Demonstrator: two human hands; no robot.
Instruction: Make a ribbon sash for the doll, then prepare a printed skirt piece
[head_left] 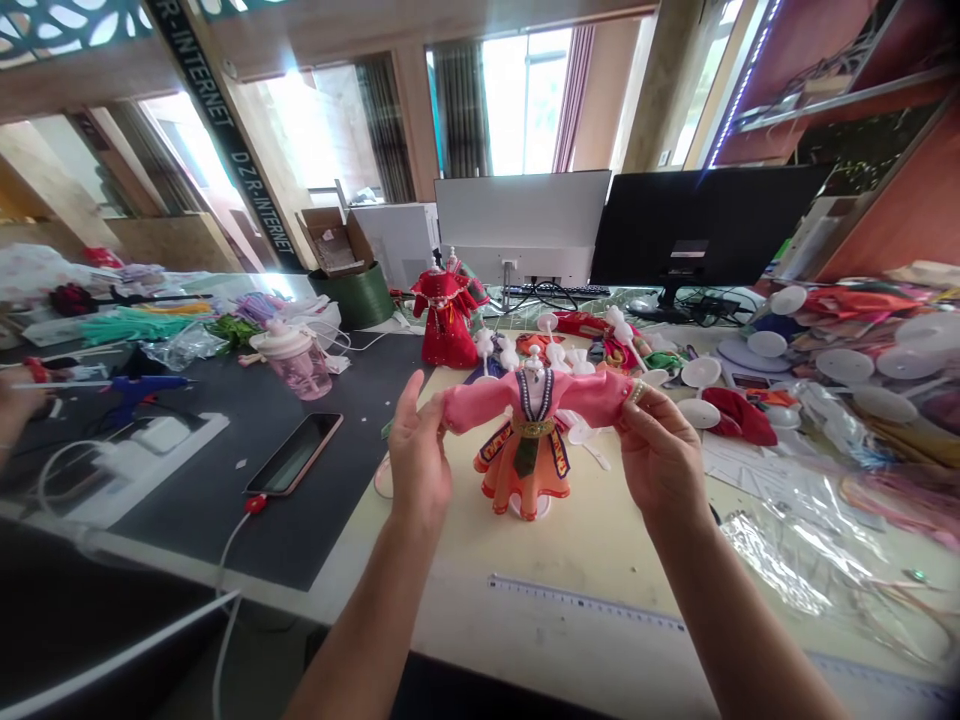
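An open brown cardboard box (337,245) sits at a round dark-green bin (358,297), its contents unclear from here. Over the cream tabletop (465,540), a small pink-and-orange fabric doll dress (534,429) stands upright, long axis vertical, front facing the person; the left hand (420,455) and right hand (664,455) each pinch one outstretched sleeve's end. Pale letters on a dark slanting beam (217,120) read "DZR-INTERNET".

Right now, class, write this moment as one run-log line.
left hand: holds one pink sleeve | right hand: holds other pink sleeve | miniature dress: sleeves spread
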